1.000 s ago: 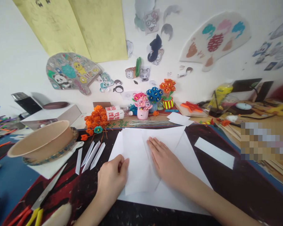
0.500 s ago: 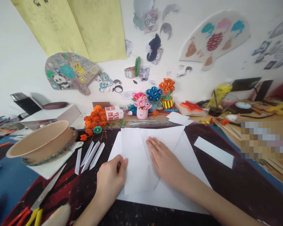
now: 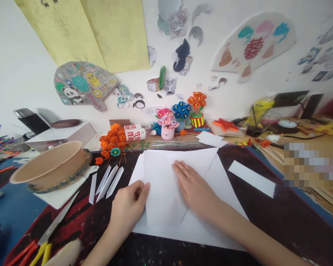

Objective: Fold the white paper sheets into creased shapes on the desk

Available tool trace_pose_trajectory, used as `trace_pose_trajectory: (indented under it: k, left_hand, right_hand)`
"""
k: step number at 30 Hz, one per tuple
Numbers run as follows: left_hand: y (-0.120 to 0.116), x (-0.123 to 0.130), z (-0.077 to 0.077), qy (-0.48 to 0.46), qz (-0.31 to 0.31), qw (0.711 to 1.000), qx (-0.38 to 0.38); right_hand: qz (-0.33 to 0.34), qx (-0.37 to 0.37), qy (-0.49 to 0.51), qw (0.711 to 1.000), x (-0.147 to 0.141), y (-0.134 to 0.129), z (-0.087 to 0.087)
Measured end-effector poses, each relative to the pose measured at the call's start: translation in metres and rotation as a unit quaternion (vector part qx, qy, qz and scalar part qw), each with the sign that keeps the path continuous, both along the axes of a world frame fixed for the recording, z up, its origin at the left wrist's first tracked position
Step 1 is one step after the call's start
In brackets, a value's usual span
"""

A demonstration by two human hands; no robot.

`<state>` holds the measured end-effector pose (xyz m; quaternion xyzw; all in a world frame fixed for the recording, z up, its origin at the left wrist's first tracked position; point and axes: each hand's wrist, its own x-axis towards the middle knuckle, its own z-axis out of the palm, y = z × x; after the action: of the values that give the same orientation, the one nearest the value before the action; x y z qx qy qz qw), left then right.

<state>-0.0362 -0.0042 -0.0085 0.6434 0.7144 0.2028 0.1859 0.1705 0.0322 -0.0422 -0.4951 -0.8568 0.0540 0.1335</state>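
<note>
A folded white sheet of paper [image 3: 161, 192] lies over larger white paper [image 3: 211, 231] on the dark mat. My left hand [image 3: 130, 205] is at the folded sheet's left edge, with thumb and curled fingers pinched together on it. My right hand [image 3: 195, 188] rests flat on the paper, palm down, its fingers stretched out and side by side. Several narrow folded paper strips [image 3: 108, 184] lie left of the sheets. A wider white paper strip [image 3: 252, 178] sits to the right.
Scissors [image 3: 51, 231] with red and yellow handles lie at the left, below a tan round bowl-like container [image 3: 48, 164]. Orange craft flowers [image 3: 112, 138], a white bottle [image 3: 134, 133] and small flower pots [image 3: 168, 133] line the back. Thin sticks [image 3: 277, 157] lie at the right.
My left hand has shifted slightly left along the edge. The folded flap now looks flatter, its inner edge less distinct beside my right hand, which stays nearly still.
</note>
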Motion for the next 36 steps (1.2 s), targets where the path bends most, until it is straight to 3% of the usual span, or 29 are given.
trace_pose_trajectory:
  k: [6, 10, 16, 24, 36]
  left_hand:
    - [0.005, -0.009, 0.011, -0.08, -0.09, 0.99, -0.078]
    - [0.007, -0.006, 0.009, -0.143, -0.08, 0.985, -0.058]
    - [0.01, 0.002, 0.001, -0.107, -0.042, 0.993, 0.007]
    - [0.007, 0.004, -0.004, -0.017, -0.027, 0.999, 0.015]
    - [0.001, 0.003, -0.007, -0.014, -0.033, 0.999, 0.017]
  right_hand:
    - [0.004, -0.004, -0.023, 1.0, 0.001, 0.007, 0.002]
    - [-0.005, 0.01, 0.009, 1.0, 0.002, 0.011, 0.005]
    - [-0.013, 0.015, 0.031, 0.999, -0.001, 0.001, 0.011]
    - [-0.012, -0.021, -0.039, 0.999, 0.002, -0.001, 0.002]
    - [-0.024, 0.006, -0.044, 0.999, 0.002, 0.0, -0.002]
